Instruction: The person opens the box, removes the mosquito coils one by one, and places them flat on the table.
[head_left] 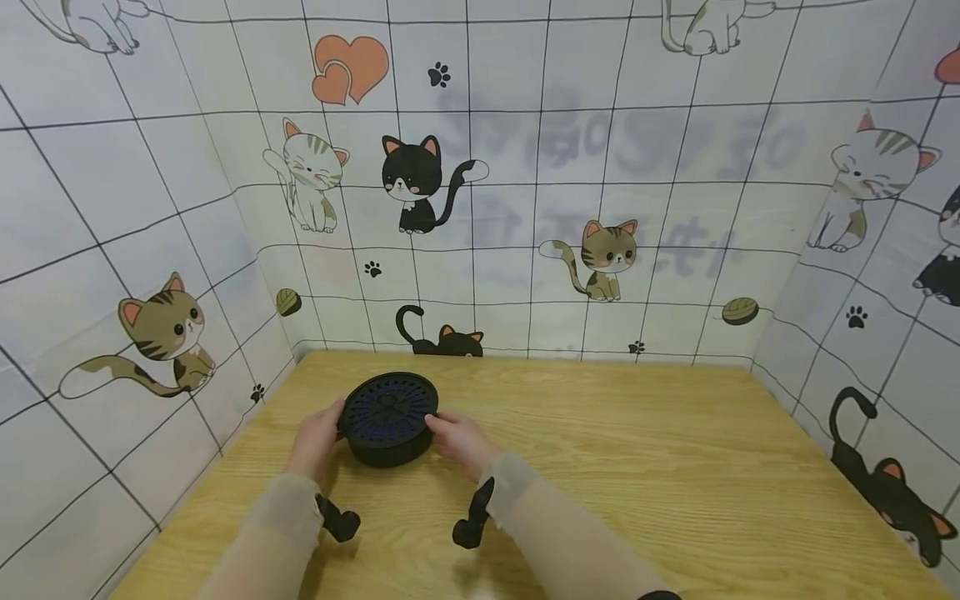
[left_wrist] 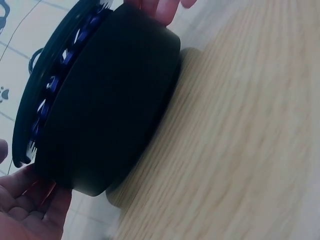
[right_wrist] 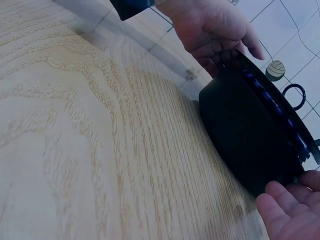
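Observation:
A round black mosquito coil holder (head_left: pixel 390 412) with a slotted lid is at the left part of the table, its lid facing up. Purple-blue shows through the slots, and a small ring handle (right_wrist: pixel 294 96) stands up from the lid. My left hand (head_left: pixel 315 437) grips its left side, the fingers (left_wrist: pixel 30 200) bent round the lower wall. On the opposite side my right hand (head_left: pixel 463 442) holds it, thumb near the rim and fingers (right_wrist: pixel 287 202) against the wall. Its underside is hidden, close over the wood.
The light wooden table (head_left: pixel 637 467) stretches away to the right of the holder. White tiled-pattern sheets (head_left: pixel 510 167) with cartoon cats stand behind it and along both sides. Black wrist mounts (head_left: pixel 474 517) stick out from the sleeves over the table.

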